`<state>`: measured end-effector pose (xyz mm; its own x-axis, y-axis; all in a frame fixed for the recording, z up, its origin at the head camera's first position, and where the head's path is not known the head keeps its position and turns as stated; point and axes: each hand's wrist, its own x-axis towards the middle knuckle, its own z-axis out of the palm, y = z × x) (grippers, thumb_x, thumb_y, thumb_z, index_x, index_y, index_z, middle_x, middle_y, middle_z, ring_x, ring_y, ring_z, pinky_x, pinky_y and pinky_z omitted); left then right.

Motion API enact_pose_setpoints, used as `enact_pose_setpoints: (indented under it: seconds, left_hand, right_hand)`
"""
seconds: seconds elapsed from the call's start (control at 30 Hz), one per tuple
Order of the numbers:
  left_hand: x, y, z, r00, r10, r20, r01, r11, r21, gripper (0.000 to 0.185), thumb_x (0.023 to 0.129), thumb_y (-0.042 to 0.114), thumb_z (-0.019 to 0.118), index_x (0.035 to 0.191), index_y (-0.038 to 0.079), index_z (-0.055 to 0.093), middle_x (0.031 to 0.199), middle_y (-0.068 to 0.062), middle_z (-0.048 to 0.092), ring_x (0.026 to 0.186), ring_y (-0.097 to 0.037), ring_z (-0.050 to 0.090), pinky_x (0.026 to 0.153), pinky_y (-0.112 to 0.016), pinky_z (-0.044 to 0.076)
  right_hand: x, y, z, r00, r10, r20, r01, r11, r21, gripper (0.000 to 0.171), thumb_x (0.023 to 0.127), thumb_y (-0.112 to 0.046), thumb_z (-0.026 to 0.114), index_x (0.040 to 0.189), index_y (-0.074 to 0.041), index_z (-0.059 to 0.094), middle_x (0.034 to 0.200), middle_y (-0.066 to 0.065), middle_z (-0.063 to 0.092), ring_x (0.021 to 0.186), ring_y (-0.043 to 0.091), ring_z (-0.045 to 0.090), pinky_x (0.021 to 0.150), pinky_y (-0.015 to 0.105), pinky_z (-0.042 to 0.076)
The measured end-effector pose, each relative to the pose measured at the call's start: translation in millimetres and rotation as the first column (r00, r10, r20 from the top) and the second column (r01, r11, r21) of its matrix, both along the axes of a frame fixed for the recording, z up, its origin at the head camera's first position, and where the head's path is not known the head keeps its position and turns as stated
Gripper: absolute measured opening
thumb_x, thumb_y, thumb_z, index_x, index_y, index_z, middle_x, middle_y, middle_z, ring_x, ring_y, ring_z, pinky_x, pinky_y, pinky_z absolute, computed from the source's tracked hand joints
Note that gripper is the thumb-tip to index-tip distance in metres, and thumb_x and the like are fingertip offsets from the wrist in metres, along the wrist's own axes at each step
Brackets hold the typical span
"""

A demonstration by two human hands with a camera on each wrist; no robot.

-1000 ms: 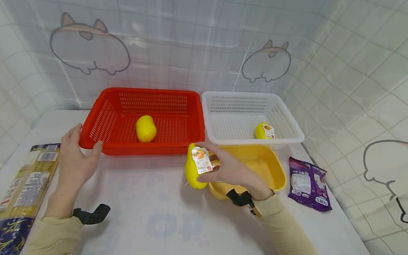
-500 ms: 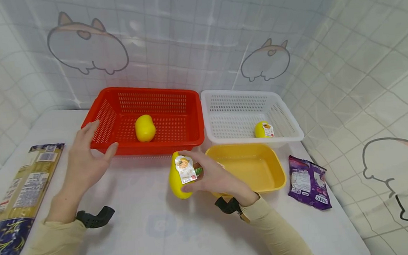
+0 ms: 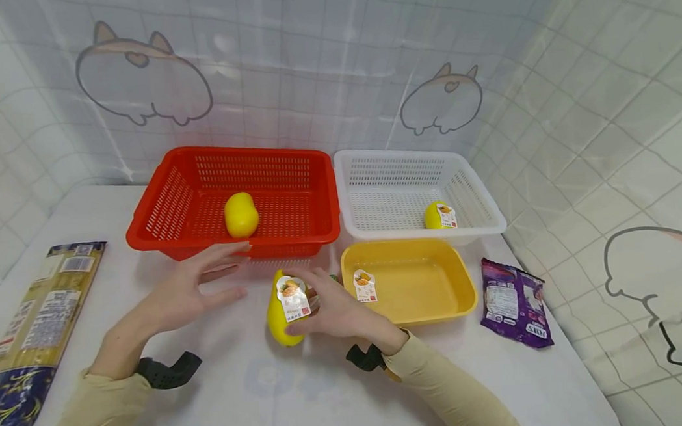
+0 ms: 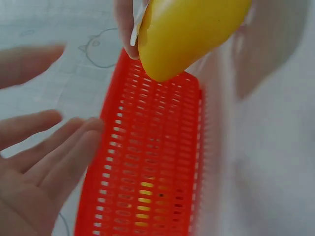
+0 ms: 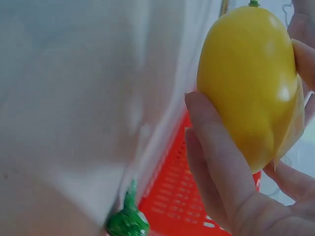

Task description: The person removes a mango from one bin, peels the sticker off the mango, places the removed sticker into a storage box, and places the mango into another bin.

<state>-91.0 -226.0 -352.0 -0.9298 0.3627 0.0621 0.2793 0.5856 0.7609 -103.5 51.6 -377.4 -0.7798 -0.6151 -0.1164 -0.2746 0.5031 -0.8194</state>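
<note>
My right hand (image 3: 307,304) grips a yellow pear-shaped fruit (image 3: 281,314) with a white label tag, held just above the table, left of the yellow tray (image 3: 465,282). In the right wrist view the fingers (image 5: 216,162) curl round the fruit (image 5: 246,83). My left hand (image 3: 234,271) is open, fingers stretched to the right, a short gap from the fruit. The left wrist view shows its straight fingers (image 4: 44,157) below the fruit (image 4: 192,34). A red basket (image 3: 159,217) behind holds another yellow fruit (image 3: 241,214).
A white basket (image 3: 481,198) at the back right holds a tagged yellow fruit (image 3: 439,215). A label (image 3: 364,285) lies in the yellow tray. A purple snack bag (image 3: 513,301) lies at the right, a long pasta packet (image 3: 37,323) at the left. A small green object (image 5: 128,223) lies on the table.
My right hand has carried the fruit left and nearer, away from the yellow tray. My left hand has left the red basket's rim and moved right towards the fruit.
</note>
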Motion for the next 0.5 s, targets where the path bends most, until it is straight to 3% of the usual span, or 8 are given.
enact_pose_setpoints:
  seconds: [0.07, 0.2, 0.5]
  left_hand:
    - [-1.8, 1, -6.0, 0.996, -0.050, 0.076, 0.051, 0.999, -0.004, 0.076, 0.087, 0.035, 0.077, 0.152, 0.018, 0.042, 0.152, -0.011, 0.047, 0.134, -0.039, 0.050, 0.101, -0.061, 0.048]
    - [-5.4, 4, -18.4, 0.981, -0.117, 0.157, 0.121, 0.992, -0.019, 0.085, 0.082, 0.037, 0.081, 0.152, 0.010, 0.040, 0.150, -0.017, 0.047, 0.134, -0.042, 0.049, 0.104, -0.059, 0.047]
    - [-4.9, 12, -30.7, 0.964, -0.164, 0.210, 0.176, 0.984, -0.041, 0.091, 0.080, 0.035, 0.084, 0.152, 0.003, 0.038, 0.152, -0.021, 0.044, 0.136, -0.043, 0.046, 0.109, -0.059, 0.042]
  right_hand:
    - [0.8, -2, -2.7, 1.000, -0.001, 0.012, 0.001, 1.000, 0.023, 0.085, 0.079, -0.028, 0.085, 0.151, -0.034, 0.040, 0.137, -0.001, 0.044, 0.103, 0.013, 0.052, 0.081, 0.020, 0.053]
    - [2.2, -3, -6.6, 1.000, -0.001, 0.011, 0.001, 0.998, 0.059, 0.086, 0.080, -0.030, 0.085, 0.152, -0.036, 0.038, 0.137, 0.000, 0.043, 0.103, 0.013, 0.052, 0.080, 0.020, 0.052]
    - [4.8, -6, -13.8, 1.000, 0.005, -0.025, -0.003, 0.996, 0.091, 0.085, 0.080, -0.031, 0.085, 0.151, -0.037, 0.039, 0.134, -0.001, 0.045, 0.103, 0.010, 0.050, 0.081, 0.019, 0.050]
